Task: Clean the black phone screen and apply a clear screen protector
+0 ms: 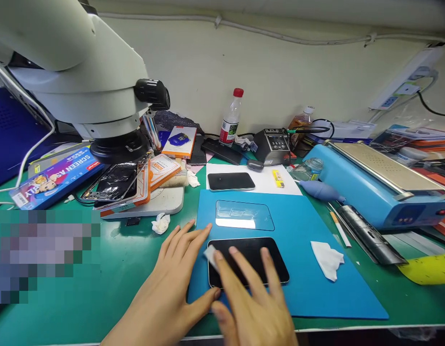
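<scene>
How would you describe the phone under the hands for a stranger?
Find the blue mat on the green bench. The black phone lies near its front edge, touched by the left hand and right hand. The other black phone sits on white paper.

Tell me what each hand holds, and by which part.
Left hand braces the black phone at its left edge; right hand presses a white wipe on its screen.

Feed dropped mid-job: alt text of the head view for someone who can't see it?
Two hands lie flat at a black phone on a blue mat: left hand beside its left end, right hand across the screen, a small white wipe at the fingers. A clear glass sheet lies beyond it, a crumpled tissue to the right.
</scene>
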`<state>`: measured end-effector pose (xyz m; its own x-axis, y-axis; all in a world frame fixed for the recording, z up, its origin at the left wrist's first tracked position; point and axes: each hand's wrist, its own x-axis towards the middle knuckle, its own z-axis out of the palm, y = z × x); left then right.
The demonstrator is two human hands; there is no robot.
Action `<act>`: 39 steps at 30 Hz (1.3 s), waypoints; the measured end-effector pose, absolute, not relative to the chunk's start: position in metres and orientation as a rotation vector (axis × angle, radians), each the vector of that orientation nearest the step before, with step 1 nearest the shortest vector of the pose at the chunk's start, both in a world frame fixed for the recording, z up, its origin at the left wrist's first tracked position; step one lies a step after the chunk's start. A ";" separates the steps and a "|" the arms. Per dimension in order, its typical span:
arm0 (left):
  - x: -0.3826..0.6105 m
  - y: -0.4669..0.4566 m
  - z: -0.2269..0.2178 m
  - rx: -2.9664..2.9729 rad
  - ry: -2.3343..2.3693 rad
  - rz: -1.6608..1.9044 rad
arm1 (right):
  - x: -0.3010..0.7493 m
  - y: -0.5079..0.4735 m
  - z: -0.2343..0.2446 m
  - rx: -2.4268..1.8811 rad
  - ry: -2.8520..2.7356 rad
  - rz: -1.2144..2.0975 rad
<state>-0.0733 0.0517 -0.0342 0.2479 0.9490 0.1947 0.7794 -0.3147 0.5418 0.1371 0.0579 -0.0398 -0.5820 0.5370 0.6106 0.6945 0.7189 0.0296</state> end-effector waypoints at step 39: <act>-0.075 0.046 -0.029 2.061 1.580 0.653 | 0.226 0.053 -0.031 -1.161 -2.278 -0.437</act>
